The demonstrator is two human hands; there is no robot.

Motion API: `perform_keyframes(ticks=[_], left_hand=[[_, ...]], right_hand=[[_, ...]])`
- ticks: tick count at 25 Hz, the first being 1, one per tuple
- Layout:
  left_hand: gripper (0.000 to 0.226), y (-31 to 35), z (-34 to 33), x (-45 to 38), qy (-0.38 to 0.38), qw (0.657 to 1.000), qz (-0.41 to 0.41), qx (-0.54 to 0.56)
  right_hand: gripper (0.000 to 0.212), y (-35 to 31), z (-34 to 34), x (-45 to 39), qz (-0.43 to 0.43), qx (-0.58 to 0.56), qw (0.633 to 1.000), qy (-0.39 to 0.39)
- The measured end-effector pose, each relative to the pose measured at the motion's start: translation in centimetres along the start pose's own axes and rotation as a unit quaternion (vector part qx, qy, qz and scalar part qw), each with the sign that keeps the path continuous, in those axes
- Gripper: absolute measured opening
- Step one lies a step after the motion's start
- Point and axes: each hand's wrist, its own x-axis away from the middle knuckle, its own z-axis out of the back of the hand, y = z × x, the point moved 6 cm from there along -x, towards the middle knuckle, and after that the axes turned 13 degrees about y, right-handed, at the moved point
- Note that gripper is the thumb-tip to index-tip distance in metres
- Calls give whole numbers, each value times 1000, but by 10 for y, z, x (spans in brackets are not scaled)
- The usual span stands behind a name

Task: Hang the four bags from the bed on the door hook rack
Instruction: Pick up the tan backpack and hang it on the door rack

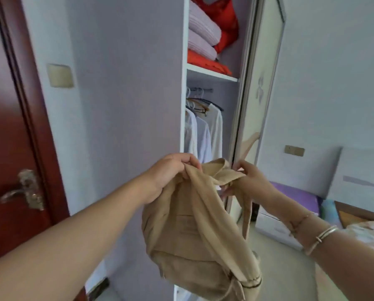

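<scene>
A beige fabric backpack [194,242] hangs in the air in front of me, its straps bunched at the top. My left hand [170,172] grips the upper left of the bag's fabric. Pinching the strap and top loop on the right is my right hand [249,179], with bracelets on that wrist. A dark red door [5,127] with a brass handle [26,187] stands at the far left. No hook rack shows in this view. The bed [368,231] is at the lower right edge, mostly out of frame.
An open white wardrobe [212,118] stands straight ahead, with folded red and white linens on its shelf and white shirts on hangers below. Its sliding door [259,83] is to the right. A white nightstand [275,227] sits by the bed. A wall switch [60,76] is near the door.
</scene>
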Motion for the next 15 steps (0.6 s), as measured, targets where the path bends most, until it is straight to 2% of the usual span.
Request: perform_keyframes(ticks=[3, 5, 6, 8, 10, 11, 13, 15], left_hand=[[26, 3, 106, 22, 58, 997, 22, -46], [18, 0, 176, 38, 63, 992, 64, -90], [16, 0, 210, 47, 68, 993, 71, -63], [29, 9, 277, 64, 90, 994, 53, -22], [53, 21, 346, 80, 142, 984, 35, -99], [57, 31, 379, 84, 177, 974, 25, -142], [41, 54, 434, 94, 232, 959, -14, -161], [20, 83, 486, 98, 289, 951, -63, -96]], right_hand=[[12, -99, -91, 1, 82, -80, 993, -25], [14, -163, -161, 7, 152, -76, 984, -54], [16, -191, -200, 11, 187, -48, 979, -67], [23, -240, -272, 19, 230, 17, 968, -99], [23, -289, -339, 24, 224, 11, 965, -136], [23, -314, -370, 25, 223, -3, 963, -153], [22, -364, -415, 28, 244, -43, 952, -182], [24, -408, -450, 25, 263, -122, 920, -264]])
